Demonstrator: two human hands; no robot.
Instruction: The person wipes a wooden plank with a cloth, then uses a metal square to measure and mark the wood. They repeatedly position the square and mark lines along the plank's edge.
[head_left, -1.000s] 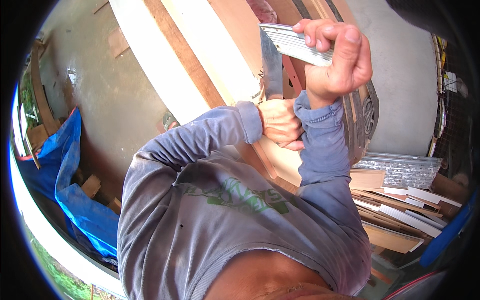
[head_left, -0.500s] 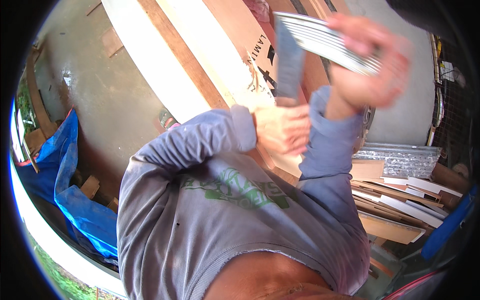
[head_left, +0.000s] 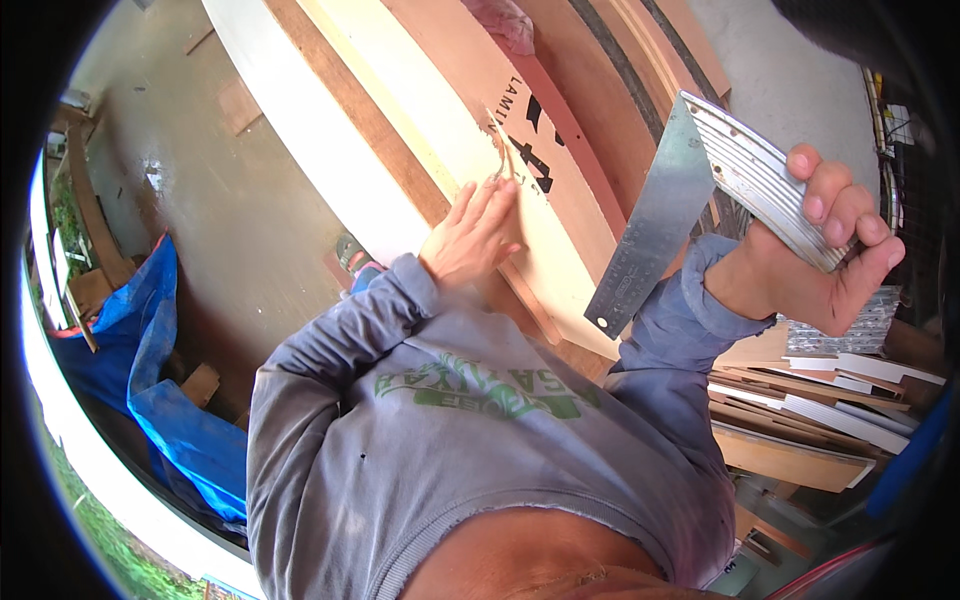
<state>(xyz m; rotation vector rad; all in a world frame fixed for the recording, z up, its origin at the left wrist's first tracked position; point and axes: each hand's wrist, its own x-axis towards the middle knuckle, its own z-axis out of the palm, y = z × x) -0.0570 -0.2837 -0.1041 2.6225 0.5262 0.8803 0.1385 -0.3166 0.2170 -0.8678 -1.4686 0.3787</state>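
Note:
My right hand [head_left: 835, 235] is raised on the right with its fingers wrapped round the ribbed silver handle of a try square [head_left: 655, 215]. The square's flat metal blade slants down toward my chest, its holed tip just in front of the pale board. On the left, my left hand [head_left: 470, 235] lies open and flat, fingers stretched out over a light wooden board [head_left: 560, 255]. Its fingertips are at a small heap of wood shavings [head_left: 500, 150] beside the black printing.
A long white panel [head_left: 310, 130] and several boards run diagonally away. At right lie stacked wood offcuts [head_left: 820, 400] beside a silver-wrapped bundle [head_left: 845, 322]. A blue tarp [head_left: 180, 420] hangs at left beside the concrete floor [head_left: 200, 180]. A pink cloth [head_left: 503, 25] sits at the far end.
My left hand has gone from near the square's blade to the board, fingers now spread flat. My right hand has moved right and down, carrying the try square with it.

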